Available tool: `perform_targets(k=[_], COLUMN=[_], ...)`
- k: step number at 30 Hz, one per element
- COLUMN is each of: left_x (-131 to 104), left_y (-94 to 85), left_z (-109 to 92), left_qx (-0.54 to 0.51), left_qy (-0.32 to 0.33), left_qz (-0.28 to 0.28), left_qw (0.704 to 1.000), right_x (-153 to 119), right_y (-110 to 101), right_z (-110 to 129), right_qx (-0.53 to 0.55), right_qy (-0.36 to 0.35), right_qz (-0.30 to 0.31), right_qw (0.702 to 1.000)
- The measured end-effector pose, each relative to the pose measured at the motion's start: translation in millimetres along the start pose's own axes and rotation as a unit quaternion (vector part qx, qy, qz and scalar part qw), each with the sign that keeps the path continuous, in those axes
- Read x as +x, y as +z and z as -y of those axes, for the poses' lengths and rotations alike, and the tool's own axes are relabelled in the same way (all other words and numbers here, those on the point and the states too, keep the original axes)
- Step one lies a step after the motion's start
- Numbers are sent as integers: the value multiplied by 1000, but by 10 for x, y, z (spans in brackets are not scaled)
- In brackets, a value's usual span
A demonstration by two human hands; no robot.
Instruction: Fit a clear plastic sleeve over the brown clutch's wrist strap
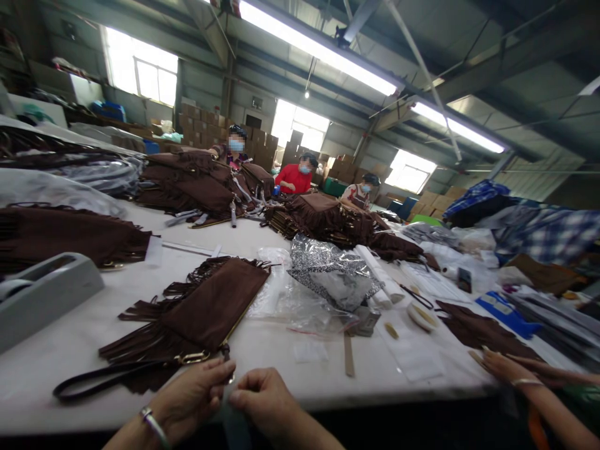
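Note:
A brown fringed pouch [213,303] lies on the table in front of me, its gold zipper along the right edge. Its dark wrist strap [110,375] loops out to the left from a gold clasp [194,357]. At the pouch's near corner, my left hand [194,387] is closed in a pinch on the zipper pull [227,351]. Close beside it, my right hand [267,397] pinches a pale translucent strip [235,422] that hangs down past the table edge. The fingertips partly hide where strip and pull meet.
A grey tape dispenser [51,297] stands at the left. Clear plastic bags [314,306] and a tape roll [422,317] lie beyond my hands. Piles of brown fringed pouches [323,212] fill the far side. A co-worker's hands [509,369] are at right; several people sit opposite.

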State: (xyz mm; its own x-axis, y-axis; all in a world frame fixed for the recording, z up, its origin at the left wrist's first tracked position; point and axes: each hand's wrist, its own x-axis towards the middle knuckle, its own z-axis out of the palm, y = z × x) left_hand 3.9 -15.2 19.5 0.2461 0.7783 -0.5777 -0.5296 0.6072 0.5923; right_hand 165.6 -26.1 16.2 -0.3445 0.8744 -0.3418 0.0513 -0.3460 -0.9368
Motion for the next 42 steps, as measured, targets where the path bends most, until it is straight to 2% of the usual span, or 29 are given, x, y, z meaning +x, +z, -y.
perform_targets(k=[5, 13, 25, 33, 42], left_x=[8, 29, 66, 71, 175], left_y=[-21, -41, -139, -115, -132], left_z=[27, -52, 19, 30, 76], left_qx=[81, 140, 163, 173, 183], left_qy=[33, 33, 28, 32, 41], left_qz=[-36, -16, -9, -9, -40], left_qw=[996, 990, 986, 984, 981], right_x=[-43, -21, -51, -12, 23], right_y=[-103, -79, -1, 18, 32], right_z=[-44, 16, -12, -35, 11], right_qx=[-60, -106, -58, -28, -49], right_qy=[-10, -18, 38, 63, 80], right_qz=[-74, -106, -95, -99, -102], right_qw=[995, 989, 993, 993, 990])
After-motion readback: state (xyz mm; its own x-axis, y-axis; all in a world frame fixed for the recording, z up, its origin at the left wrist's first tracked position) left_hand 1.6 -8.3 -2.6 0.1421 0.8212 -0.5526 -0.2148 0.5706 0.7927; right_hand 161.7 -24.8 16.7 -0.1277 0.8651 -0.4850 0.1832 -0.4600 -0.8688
